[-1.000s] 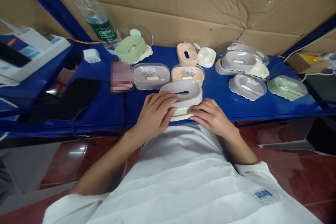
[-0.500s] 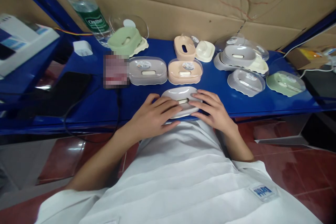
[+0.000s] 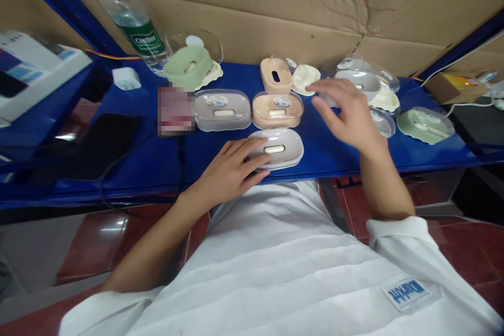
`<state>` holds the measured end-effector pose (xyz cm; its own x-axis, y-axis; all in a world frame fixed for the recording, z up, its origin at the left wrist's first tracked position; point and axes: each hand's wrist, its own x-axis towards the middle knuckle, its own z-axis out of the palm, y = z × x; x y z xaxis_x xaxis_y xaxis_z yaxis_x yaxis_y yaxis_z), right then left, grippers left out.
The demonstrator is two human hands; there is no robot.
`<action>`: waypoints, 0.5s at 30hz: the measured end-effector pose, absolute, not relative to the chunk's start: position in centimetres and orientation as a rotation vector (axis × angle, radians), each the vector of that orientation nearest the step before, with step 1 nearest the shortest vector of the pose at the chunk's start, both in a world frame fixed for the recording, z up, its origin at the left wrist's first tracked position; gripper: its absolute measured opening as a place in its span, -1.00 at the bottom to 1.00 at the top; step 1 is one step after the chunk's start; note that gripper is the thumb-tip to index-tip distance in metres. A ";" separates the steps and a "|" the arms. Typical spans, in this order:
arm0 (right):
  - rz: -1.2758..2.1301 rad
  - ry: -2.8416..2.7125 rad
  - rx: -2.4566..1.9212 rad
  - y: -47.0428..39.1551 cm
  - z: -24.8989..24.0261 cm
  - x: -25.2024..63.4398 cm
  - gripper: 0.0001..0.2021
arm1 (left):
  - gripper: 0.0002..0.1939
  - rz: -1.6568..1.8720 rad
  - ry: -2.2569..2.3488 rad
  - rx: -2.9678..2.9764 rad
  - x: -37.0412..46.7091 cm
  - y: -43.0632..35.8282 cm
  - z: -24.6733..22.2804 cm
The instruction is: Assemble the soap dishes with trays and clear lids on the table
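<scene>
In front of me a grey oval soap dish [image 3: 285, 153] with a cream bar in its centre slot lies near the table's front edge. My left hand [image 3: 234, 170] holds its left end, with fingers over the rim and thumb at the near side. My right hand [image 3: 344, 107] is raised above the table to the right of the dish, fingers apart and nothing in them. Beyond it, partly hidden by this hand, are a grey soap dish [image 3: 378, 86] and clear lids [image 3: 344, 63]. A cream tray [image 3: 306, 79] lies just past its fingertips.
Behind the dish stand a lidded peach soap box [image 3: 277, 110] and a lidded grey one [image 3: 222, 110]. Green parts [image 3: 189, 65] lie back left beside a water bottle [image 3: 139, 37]; a lidded green box [image 3: 425, 125] lies right. A cardboard wall [image 3: 244, 26] closes the back.
My right hand has let go of the grey soap dish and moved up and right over the table. The left hand stays at the dish's left end.
</scene>
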<state>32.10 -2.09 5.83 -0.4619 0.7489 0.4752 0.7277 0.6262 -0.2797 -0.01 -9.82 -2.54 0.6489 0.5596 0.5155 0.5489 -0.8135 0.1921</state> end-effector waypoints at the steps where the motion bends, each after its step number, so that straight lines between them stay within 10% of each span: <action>1: 0.058 -2.314 -1.180 0.5 6.3 32.1 -0.57 | -0.73 0.915 0.959 2.824 0.0 -9.8 -2.6; 8: 0.216 -2.246 -1.710 15.5 4.1 29.5 -0.10 | -0.73 0.927 0.974 2.756 -0.1 -9.7 -2.9; 15: 0.223 -2.093 -1.574 14.9 4.1 29.9 -0.18 | -0.36 0.979 1.026 2.597 0.0 -9.9 -2.8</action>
<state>29.90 14.87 4.13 -0.2001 0.9339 0.2962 0.8505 0.3156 -0.4207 0.00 -9.90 -2.76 0.5445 0.6635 0.5131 0.5435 -0.7451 0.3866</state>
